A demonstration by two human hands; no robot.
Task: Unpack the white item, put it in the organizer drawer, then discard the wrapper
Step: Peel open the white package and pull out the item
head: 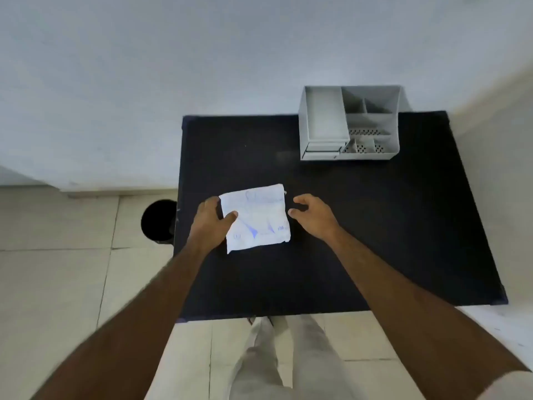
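White and crinkled, with faint blue print, the wrapped packet (pixel 257 217) lies flat near the middle of the black table (pixel 375 226). My left hand (pixel 212 219) grips its left edge, thumb pressed on top of the wrapper and fingers curled around the side. My right hand (pixel 313 215) hangs just beside the packet's right edge, not touching it, fingers loosely spread and bent with nothing in them.

At the far right corner of the table stands the grey organizer (pixel 350 124). Its top has one large tray on the left and several smaller compartments on the right, some with perforated floors. The drawer (pixel 323 148) sits low on the organizer's front left, and I cannot tell from here whether it is pulled out at all.

On the tiled floor, just beside the table's left edge, stands a round black bin (pixel 158 220), well apart from the organizer. My pale trouser legs (pixel 288 359) show below the near edge of the table.
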